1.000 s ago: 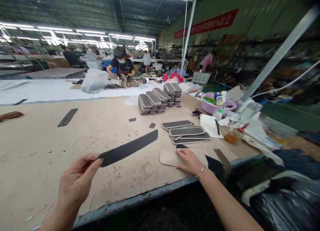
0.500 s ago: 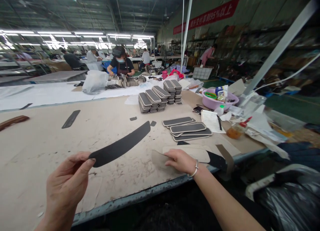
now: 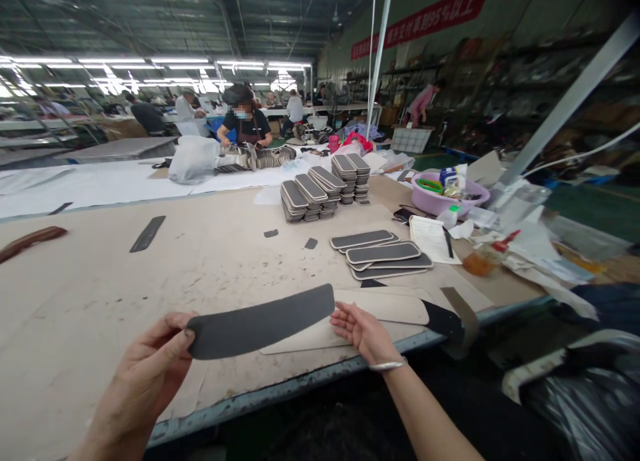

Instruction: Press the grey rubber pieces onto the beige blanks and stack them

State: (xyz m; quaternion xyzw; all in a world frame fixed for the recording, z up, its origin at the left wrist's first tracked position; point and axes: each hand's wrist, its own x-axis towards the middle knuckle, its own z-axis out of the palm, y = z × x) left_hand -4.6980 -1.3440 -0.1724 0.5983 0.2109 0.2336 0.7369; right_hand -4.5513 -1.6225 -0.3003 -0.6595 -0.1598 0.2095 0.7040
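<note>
Between thumb and fingers, my left hand [image 3: 155,364] pinches the left end of a long dark grey strip [image 3: 260,321]. A pale strip [image 3: 310,336] shows beneath and behind its right part. My right hand [image 3: 363,331], with a bracelet on the wrist, is beside the dark strip's right end; its fingertips overlap the pale strip, and whether they grip it is unclear. Pale pieces [image 3: 380,304] lie just behind that hand. Further back are several loose grey pieces with light edges [image 3: 383,252] and stacked ones [image 3: 303,193].
A purple basin [image 3: 435,200], a notepad [image 3: 430,238] and a bottle of amber liquid [image 3: 483,261] stand on the right of the table [image 3: 100,314]. A metal pole [image 3: 575,91] slants at the right. A person [image 3: 245,121] works across the table.
The dark strip has swung down and right, its far end now near my right hand. The pale piece at my right hand now lies lower, stretched behind the dark strip. The view has shifted slightly.
</note>
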